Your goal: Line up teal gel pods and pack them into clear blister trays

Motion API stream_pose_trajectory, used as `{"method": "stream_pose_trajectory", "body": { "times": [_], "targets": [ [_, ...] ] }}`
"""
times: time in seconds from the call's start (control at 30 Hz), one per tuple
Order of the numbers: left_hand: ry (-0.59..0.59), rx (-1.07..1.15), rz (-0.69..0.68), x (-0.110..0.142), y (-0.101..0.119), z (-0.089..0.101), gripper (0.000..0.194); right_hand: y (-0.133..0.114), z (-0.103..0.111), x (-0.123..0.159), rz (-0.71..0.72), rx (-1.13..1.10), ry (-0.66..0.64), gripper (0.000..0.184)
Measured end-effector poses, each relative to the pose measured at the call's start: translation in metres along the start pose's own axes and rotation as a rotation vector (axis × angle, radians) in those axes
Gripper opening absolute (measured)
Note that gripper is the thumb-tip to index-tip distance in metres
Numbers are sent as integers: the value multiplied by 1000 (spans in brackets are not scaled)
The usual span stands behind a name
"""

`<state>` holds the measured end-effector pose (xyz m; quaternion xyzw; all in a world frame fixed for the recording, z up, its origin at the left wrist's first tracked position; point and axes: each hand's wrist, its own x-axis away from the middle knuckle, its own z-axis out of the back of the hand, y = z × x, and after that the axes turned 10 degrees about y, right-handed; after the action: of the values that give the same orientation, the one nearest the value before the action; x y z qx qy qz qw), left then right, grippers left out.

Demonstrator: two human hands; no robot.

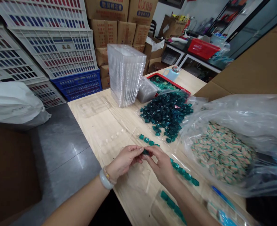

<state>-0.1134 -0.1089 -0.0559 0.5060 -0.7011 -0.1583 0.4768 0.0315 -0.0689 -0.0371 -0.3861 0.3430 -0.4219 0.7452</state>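
Observation:
Above a clear plastic tray [111,138], my left hand [129,157] and my right hand [160,161] meet, fingers pinched together on one small dark green wrapped piece [145,152]. What exactly is inside it I cannot make out. Just beyond my fingers lies a short row of green pieces [151,142] in a tray. A longer green row [185,174] runs to the right of my right hand, and another green row [172,205] sits under my right forearm. Farther back is a big heap of dark green pieces [168,110] on plastic.
A tall stack of clear trays [126,75] stands on the table's far side. On the right, a clear bag [223,153] holds many small striped pieces. A blue pen-like object [223,197] lies at the lower right. Crates [58,53] line the left, beyond the table edge.

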Motion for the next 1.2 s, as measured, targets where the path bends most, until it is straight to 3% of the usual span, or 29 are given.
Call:
{"method": "stream_pose_trajectory", "body": {
  "times": [0.1, 0.17, 0.23, 0.3, 0.37, 0.5, 0.6, 0.8, 0.9, 1.07, 1.2],
  "targets": [
    [118, -370, -250, -11, 13, 10, 24, 7, -2, -21, 133, 214, -15, 19],
    [262, -760, -517, -21, 19, 16, 19, 14, -7, -43, 192, 359, -28, 18],
    [344, -1153, -695, -31, 22, 18, 17, 22, -13, -67, 228, 523, -91, 15],
    [374, -1436, -739, -40, 21, 15, 20, 27, -20, -87, 231, 654, -185, 11],
    [425, -1571, -737, -45, 18, 9, 24, 29, -25, -100, 231, 722, -273, 9],
    [477, -1624, -747, -49, 11, 2, 25, 28, -22, -107, 269, 692, -398, 12],
    [416, -1622, -759, -49, 12, 7, 19, 29, -16, -106, 267, 598, -442, 18],
    [286, -1572, -841, -38, 20, 23, 12, 30, -18, -109, 229, 578, -422, 14],
    [191, -1568, -856, -33, 20, 27, 12, 24, -24, -107, 202, 720, -430, 13],
    [128, -1567, -882, -32, 16, 28, 13, 15, -32, -93, 212, 952, -383, 16],
    [100, -1570, -896, -33, 17, 32, 14, 20, -33, -86, 296, 835, -341, 19]
  ]
}}
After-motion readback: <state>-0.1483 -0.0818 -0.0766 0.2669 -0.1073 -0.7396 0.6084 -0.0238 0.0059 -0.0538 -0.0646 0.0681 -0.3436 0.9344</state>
